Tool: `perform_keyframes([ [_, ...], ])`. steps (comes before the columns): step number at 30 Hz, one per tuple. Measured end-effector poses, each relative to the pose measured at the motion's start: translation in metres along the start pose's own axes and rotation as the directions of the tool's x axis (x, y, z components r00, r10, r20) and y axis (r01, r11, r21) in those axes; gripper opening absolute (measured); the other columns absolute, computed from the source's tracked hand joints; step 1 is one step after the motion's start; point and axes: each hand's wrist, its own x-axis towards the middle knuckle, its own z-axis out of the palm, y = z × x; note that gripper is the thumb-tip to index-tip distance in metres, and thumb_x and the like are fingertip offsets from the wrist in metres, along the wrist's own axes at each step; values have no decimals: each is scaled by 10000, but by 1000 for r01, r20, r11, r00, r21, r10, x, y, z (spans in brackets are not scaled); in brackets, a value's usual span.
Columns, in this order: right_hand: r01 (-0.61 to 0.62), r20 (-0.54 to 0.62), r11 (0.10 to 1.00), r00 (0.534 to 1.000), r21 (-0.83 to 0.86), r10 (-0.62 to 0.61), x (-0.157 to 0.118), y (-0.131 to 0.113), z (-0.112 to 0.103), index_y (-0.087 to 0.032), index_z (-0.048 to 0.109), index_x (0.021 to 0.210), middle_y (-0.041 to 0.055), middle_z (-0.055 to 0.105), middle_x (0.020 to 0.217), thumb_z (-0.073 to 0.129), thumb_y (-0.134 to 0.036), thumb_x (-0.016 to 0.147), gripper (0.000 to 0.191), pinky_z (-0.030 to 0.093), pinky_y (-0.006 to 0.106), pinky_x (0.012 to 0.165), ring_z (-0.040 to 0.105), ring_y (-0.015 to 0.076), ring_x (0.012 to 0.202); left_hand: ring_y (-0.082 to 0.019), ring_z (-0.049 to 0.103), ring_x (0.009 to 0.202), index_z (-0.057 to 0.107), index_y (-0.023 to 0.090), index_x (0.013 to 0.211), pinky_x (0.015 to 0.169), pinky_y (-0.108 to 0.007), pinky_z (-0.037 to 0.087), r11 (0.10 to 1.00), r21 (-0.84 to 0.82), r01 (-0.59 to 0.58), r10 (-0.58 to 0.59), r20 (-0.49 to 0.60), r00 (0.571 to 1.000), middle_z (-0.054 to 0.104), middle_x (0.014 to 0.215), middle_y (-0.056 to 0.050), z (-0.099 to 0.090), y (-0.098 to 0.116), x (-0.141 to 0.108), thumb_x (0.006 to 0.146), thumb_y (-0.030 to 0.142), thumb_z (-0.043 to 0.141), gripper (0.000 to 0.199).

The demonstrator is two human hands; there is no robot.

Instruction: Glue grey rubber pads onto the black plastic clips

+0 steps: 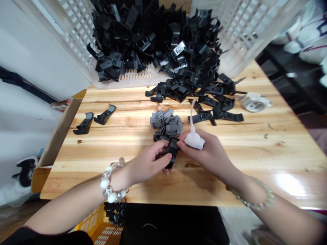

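On the wooden surface (107, 170), at the far left, two black plastic clips (83, 123) lie apart from the rest, near the flap of a cardboard box (60, 136). Moving right, the left hand (148, 161), a beaded bracelet at its wrist, curls closed around a black clip (173, 153), which stands between the hands just below a heap of small grey pads (166, 124). The right hand (206, 149) is partly closed on a soft white squeeze bottle (194, 140), its thin nozzle pointing up, and lies just beside the clip. Beyond, black clips (204, 88) spill from a white slatted basket (245, 34) toward a pale wrapped roll (254, 102). Fingers hide the clip's lower part, and what touches its hidden side is hard to make out.
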Motion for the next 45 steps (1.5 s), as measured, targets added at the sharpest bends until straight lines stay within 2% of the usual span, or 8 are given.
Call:
perform_keyframes([
  [4,9,13,1000,1000,6,-9,-1,2,1,-205,608,773,24,664,792,663,-252,788,73,484,314,672,608,184,734,-147,657,701,494,173,1067,674,-301,581,999,-46,-13,13,-3,1000,627,802,-21,2,0,0,915,331,532,222],
  [12,44,25,999,999,-22,-43,-2,6,2,-201,590,780,5,658,786,638,-140,760,81,455,277,654,600,162,732,-136,650,729,495,151,1021,710,-286,568,996,-68,-49,50,8,999,637,791,-27,4,2,-1,909,318,538,205],
  [20,28,23,999,999,-20,-27,0,6,2,-198,577,779,4,643,766,648,-198,781,71,441,278,629,581,155,694,-146,655,789,495,164,1036,750,-290,560,998,-47,-44,44,0,999,645,819,-27,3,1,0,904,307,546,202],
  [26,33,35,999,999,-9,-32,0,7,2,-203,581,794,-8,630,743,656,-206,783,75,434,267,609,573,148,679,-155,676,792,493,170,1002,739,-286,554,1000,-14,-27,27,-7,1000,682,827,-41,2,1,0,906,336,550,200],
  [32,53,156,999,986,-8,-51,-4,6,0,-205,580,803,-26,606,706,640,-201,806,60,408,245,571,547,125,639,-156,691,696,488,176,912,685,-278,551,1000,-11,26,-26,14,1000,719,750,-57,1,2,2,910,406,535,235],
  [36,71,216,997,974,20,-74,-6,5,1,-201,588,819,-20,622,740,642,-240,828,67,413,233,592,546,121,669,-153,684,653,500,176,855,632,-249,536,998,30,60,-60,7,998,715,709,-54,1,4,1,905,394,534,226],
  [45,62,225,998,972,27,-67,-6,3,3,-197,584,797,-23,629,723,633,-249,841,83,412,216,591,555,114,671,-169,681,622,546,167,865,604,-261,539,995,-40,90,-89,16,996,697,684,-37,-1,6,2,843,425,614,268],
])
